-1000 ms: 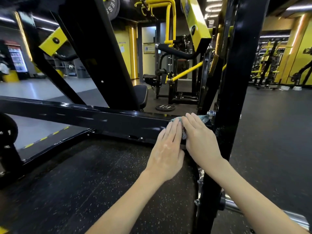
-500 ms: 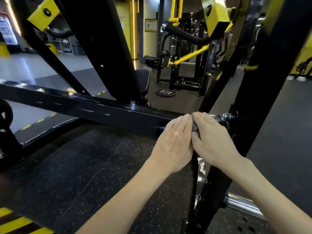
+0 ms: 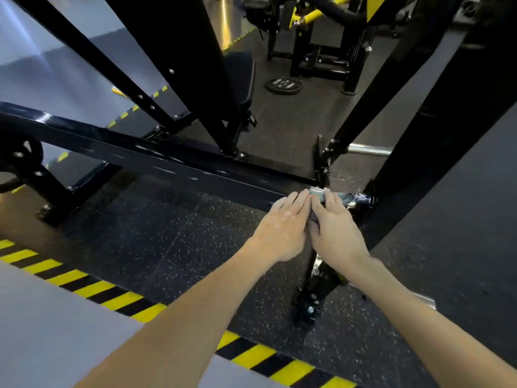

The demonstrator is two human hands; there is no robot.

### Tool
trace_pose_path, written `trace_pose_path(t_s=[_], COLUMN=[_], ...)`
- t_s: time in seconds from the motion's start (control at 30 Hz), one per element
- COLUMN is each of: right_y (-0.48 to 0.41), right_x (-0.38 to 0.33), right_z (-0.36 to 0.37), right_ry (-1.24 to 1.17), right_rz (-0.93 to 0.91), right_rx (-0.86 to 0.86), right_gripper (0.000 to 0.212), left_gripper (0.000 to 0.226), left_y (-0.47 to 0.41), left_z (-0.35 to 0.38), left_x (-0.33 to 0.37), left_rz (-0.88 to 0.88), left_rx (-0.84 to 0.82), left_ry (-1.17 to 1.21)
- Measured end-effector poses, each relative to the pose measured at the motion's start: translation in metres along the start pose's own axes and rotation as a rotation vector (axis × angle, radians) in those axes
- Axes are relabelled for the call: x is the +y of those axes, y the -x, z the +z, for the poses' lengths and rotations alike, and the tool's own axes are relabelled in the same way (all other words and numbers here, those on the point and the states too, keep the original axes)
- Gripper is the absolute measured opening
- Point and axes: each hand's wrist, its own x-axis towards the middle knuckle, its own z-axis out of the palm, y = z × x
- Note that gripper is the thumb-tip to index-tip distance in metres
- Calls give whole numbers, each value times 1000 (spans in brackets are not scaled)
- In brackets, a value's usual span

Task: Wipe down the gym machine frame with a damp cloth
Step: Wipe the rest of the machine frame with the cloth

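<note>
While both hands stay side by side, the left hand (image 3: 282, 225) and right hand (image 3: 334, 229) lie flat with straight fingers, pressing the cloth (image 3: 346, 196) on the right end of the black frame bar (image 3: 167, 161). More of the yellow-black floor stripes (image 3: 92, 287) show than before.

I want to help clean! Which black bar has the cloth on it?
The low crossbar: the left hand and right hand press the cloth on its right end. The slanted bars have no cloth.
</note>
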Motion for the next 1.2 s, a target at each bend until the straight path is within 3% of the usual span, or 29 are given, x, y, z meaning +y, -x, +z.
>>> trace_pose_path(t_s=[0.2,0.33,0.47,0.7,0.8,0.87,0.97,1.1,1.2], right_y=[-7,-16,-23,-33,-40,-43,-47,-61,-86], right_x=[-11,-12,-18,-38,-51,-58,-64,-94,-148], right_z=[-17,-18,-16,-1,5,8,11,20,32], right_ry=[49,50,56,-60,-148,-171,-170,-112,-153], right_rz=[99,120,169,433,556,613,683,668,610], right_rx=[-85,-36,17,114,94,104,158,261,306], right_gripper=[46,31,32,26,36,45,38,15,25], left_gripper=[75,73,73,73,71,71,75,80,82], left_y=[19,34,45,36,31,30,33,34,36], left_z=[-30,-46,-50,-47,-46,-44,-37,-29,-28], left_x=[-15,-57,-115,-207,-225,-230,-229,-233,-234], left_rz=[-163,-291,-345,-203,-114,-80,-73,-48,-35], left_rx=[-113,-117,-162,-302,-352,-343,-311,-272,-245], left_ry=[50,94,84,6,17,57,87,76,88])
